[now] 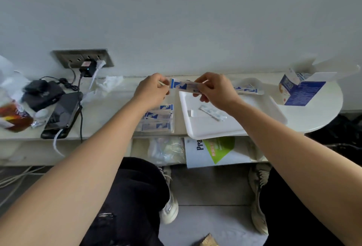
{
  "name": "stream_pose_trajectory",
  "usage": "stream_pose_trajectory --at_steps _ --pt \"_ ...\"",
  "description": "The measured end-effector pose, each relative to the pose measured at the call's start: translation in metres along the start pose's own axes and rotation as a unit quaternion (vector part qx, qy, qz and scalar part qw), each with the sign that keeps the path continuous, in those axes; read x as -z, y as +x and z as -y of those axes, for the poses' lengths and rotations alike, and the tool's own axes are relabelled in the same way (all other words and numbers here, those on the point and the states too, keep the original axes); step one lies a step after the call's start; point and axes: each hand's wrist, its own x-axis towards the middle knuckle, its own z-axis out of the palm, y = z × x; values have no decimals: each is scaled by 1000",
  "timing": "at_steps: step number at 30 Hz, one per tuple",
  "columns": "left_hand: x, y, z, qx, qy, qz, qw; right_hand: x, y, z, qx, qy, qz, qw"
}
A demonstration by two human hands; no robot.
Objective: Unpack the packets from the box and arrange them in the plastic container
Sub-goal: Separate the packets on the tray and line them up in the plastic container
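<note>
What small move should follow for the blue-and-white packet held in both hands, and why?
Probably lower the long blue-and-white packet into the clear plastic container: the left hand and right hand pinch its ends, and similar packets already lie there.

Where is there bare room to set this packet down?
Bare tray floor between the loose packet and the near rim, and rightward toward the box. Crowded: packet stack left of the tray; phone and cables far left.
</note>
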Motion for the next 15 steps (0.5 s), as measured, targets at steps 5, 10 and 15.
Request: stream_pose_trajectory --at_steps 5,10,15 --pt "9 -4 44 0 192 73 979 -16 -1 0 -57 33 13 998" --pt "5 3 51 21 208 115 971 -22 1 3 -71 51 23 996" --pt "1 15 49 26 241 130 962 -26 4 8 -77 73 30 994"
